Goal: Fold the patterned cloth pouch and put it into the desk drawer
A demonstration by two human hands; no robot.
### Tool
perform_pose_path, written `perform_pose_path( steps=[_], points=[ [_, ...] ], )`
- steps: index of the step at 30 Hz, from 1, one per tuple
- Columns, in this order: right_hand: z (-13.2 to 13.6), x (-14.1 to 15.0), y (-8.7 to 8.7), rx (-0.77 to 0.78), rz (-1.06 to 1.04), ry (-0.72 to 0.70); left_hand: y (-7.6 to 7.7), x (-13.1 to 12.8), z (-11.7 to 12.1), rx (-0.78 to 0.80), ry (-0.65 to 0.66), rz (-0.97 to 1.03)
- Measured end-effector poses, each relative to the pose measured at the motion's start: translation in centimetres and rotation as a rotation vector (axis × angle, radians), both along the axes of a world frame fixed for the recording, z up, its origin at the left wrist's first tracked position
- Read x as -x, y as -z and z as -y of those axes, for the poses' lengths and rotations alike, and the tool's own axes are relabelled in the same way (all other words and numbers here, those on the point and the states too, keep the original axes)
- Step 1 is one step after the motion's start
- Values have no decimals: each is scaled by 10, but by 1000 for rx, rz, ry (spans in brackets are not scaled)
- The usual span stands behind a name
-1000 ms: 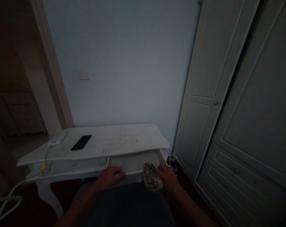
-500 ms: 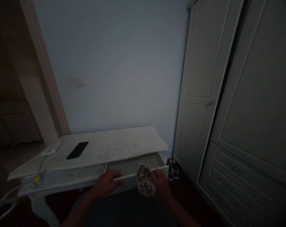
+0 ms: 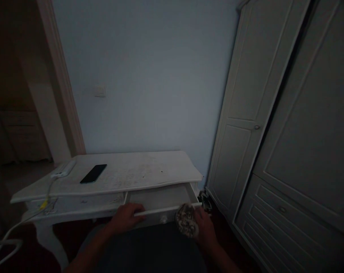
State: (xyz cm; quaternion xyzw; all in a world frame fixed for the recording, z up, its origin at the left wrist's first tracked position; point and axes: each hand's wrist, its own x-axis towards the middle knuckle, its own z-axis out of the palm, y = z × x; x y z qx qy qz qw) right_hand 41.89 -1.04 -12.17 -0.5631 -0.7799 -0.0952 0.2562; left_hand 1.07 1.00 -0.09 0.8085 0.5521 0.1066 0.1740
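A white drawer (image 3: 160,197) stands pulled out from the right half of a worn white desk (image 3: 143,163). My left hand (image 3: 128,217) grips the left end of the drawer's front edge, thumb on the outer side and fingers over the top. In my right hand (image 3: 205,226) is a bunched, brown-and-white patterned cloth (image 3: 186,220). The cloth lies over the top edge of the drawer front near its right end and hangs down its outer face. A round knob (image 3: 163,219) shows on the drawer front between my hands.
On the desktop lie a black phone (image 3: 93,173) and a white power strip (image 3: 63,169) whose cable hangs over the left edge. Shoes (image 3: 205,201) sit on the floor right of the desk. A tall wardrobe (image 3: 237,144) stands at the right.
My right hand has slid the cloth along the drawer front, lately to the right toward its corner. My left hand has gone from hovering at the drawer's edge to holding it.
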Motion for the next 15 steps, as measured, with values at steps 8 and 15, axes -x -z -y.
perform_pose_path(
  steps=[8, 15],
  points=[
    [-1, 44, 11, -146, 137, -164, -3, -1, 0, -10, 22, -24],
    [6, 5, -19, -85, -67, 50, -4, -6, 3, -11, -6, -12]
  ],
)
